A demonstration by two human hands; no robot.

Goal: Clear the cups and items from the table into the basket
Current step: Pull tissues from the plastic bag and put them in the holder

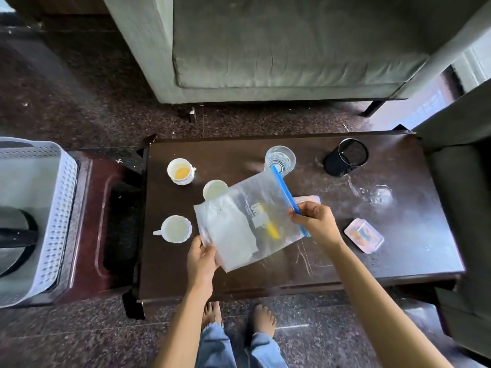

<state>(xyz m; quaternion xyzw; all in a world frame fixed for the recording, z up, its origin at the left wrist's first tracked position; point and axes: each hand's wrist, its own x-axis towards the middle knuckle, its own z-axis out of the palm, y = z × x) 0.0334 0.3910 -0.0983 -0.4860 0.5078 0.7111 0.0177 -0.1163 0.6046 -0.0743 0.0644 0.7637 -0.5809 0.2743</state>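
A dark wooden table (398, 248) is showing a glossy, scratched top. A frosted, translucent plastic zip bag (239, 227) with a blue plastic seal is crinkling slightly. Three glazed white ceramic cups (180, 171) are gleaming beside a clear glass tumbler (280, 158), a black metal mesh holder (345, 158) and a perforated matt plastic basket (57, 208).

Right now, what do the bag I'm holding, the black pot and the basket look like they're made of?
Zip bag: thin clear plastic, slightly frosted and crinkled, with a blue seal strip. Black pen pot: probably metal mesh, since the weave looks see-through. Basket: likely moulded plastic, pale and matte, with rows of punched holes.
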